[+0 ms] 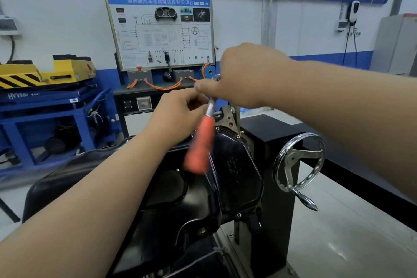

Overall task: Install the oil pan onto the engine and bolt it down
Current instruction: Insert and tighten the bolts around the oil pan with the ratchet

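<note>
both hands are up off the job, over the far end of the black oil pan (180, 189), which sits on the engine in the stand, beside the handwheel (298, 163). rt hand (244, 74) pinches the head end of the orange-handled ratchet (199, 149), lt hand (180, 109) curls round its steel shank, handle hanging down blurred. prob flipping the direction or fitting a socket before a bolt, can't tell which.

Over glossy black sheet-metal oil pan (180, 187), blurred orange-gripped, steel-shafted ratchet wrench (199, 144), tilted, head uppermost. Pinched at that head by right hand (243, 74); left hand (180, 108) curled against the shaft just below. Right of the pan, chrome spoked handwheel (293, 158) on black box-shaped stand column (270, 142).
</note>
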A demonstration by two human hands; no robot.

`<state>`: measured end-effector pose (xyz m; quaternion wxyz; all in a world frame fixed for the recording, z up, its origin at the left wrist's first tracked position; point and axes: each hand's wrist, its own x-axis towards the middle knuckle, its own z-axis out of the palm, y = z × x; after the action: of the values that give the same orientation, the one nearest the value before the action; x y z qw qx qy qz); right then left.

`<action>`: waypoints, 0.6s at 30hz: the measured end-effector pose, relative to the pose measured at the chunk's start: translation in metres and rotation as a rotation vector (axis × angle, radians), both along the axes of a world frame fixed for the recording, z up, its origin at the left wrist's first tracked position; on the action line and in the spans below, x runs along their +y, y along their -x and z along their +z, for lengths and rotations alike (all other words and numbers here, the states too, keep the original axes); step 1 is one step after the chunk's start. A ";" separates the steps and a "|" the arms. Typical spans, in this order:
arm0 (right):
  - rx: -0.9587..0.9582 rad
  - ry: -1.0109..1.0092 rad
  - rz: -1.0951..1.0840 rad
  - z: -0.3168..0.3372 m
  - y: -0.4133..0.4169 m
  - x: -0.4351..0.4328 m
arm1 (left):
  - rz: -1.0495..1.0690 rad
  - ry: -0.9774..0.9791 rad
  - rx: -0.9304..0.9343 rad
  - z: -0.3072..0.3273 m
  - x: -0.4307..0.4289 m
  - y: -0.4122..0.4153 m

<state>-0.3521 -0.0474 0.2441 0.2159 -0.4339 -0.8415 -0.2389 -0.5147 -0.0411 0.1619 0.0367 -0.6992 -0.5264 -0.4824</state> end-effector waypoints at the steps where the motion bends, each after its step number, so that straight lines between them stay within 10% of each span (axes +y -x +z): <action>1: -0.085 -0.041 0.053 0.001 -0.003 0.000 | -0.008 0.004 0.030 0.000 -0.001 0.002; 5: -0.317 -0.122 0.247 0.009 -0.017 0.000 | -0.008 0.002 0.134 -0.003 -0.003 0.003; 12: 0.184 0.093 0.095 -0.006 -0.004 -0.001 | 0.061 -0.003 0.124 -0.001 0.004 -0.006; 18: -0.220 -0.056 0.276 0.009 -0.014 -0.001 | 0.080 -0.045 0.248 -0.002 -0.001 -0.001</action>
<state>-0.3377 -0.0484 0.2532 0.1653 -0.2795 -0.9046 -0.2763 -0.5134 -0.0419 0.1595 0.1363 -0.7309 -0.5341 -0.4024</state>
